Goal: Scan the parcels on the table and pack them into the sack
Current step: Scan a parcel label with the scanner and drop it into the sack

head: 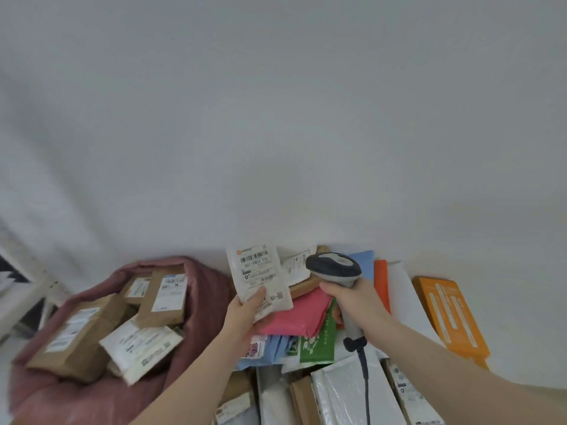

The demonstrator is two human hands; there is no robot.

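My left hand holds up a small white parcel by its lower edge, label and barcodes facing me. My right hand grips the handle of a grey barcode scanner, whose head sits just right of the parcel. The scanner's black cable hangs down over the table. To the left, the open pink sack holds several parcels: brown boxes and a white packet.
The table under my hands is heaped with parcels: a pink mailer, a green-printed bag, blue bags, white padded envelopes, an orange box at the right. A white wall stands behind. White furniture shows at the far left edge.
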